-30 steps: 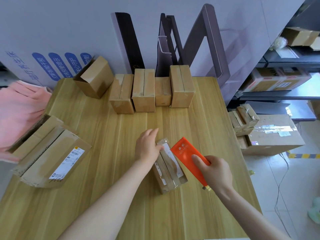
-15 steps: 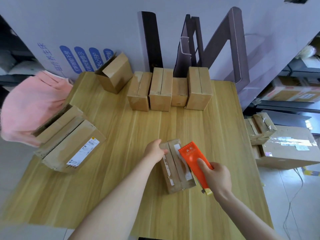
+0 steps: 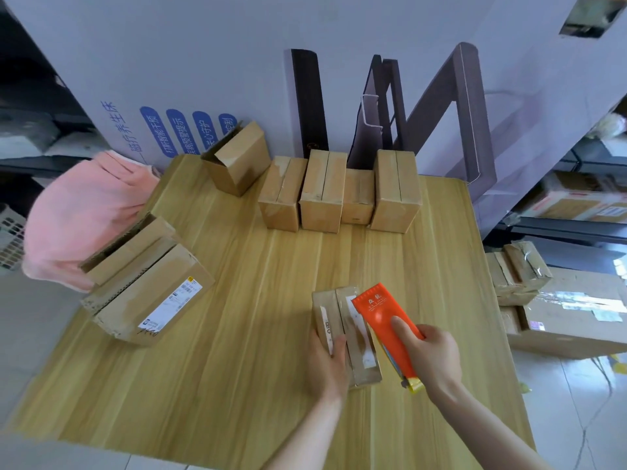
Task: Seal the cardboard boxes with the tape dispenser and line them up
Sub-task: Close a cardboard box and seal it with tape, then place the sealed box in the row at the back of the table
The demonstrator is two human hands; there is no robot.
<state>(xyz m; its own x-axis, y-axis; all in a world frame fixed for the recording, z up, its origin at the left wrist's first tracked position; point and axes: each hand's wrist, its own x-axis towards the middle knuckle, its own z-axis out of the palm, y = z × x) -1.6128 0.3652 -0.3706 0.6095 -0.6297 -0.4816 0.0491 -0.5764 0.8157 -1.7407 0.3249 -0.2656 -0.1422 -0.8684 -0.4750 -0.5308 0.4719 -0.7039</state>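
1. My left hand (image 3: 327, 362) lies on the near end of the small cardboard box (image 3: 344, 334), fingers wrapped over its top and left side, pinning it flat to the wooden table (image 3: 237, 334). The box sits at about 5 o'clock on the tabletop, close to my body.
2. My right hand (image 3: 431, 357) is closed around the orange tape dispenser (image 3: 383, 323), thumb pressed on its upper face. The dispenser hangs tilted just beside the box, at its 3 o'clock edge, its broad front end over the box's far right corner.
3. To tape well, I judge the dispenser should bite on the far end of the centre seam and pull straight toward me at 6 o'clock, with steady downward pressure.
4. My left hand covers part of the seam's near end; I would slide it to the side wall so the tape runs the full length.
5. The row of boxes (image 3: 339, 191) stands at 12 o'clock against the wall; this one likely joins it afterwards.
6. An open-flapped box (image 3: 237, 157) at 11 o'clock and a larger labelled box (image 3: 149, 286) at 9 o'clock look unsealed.
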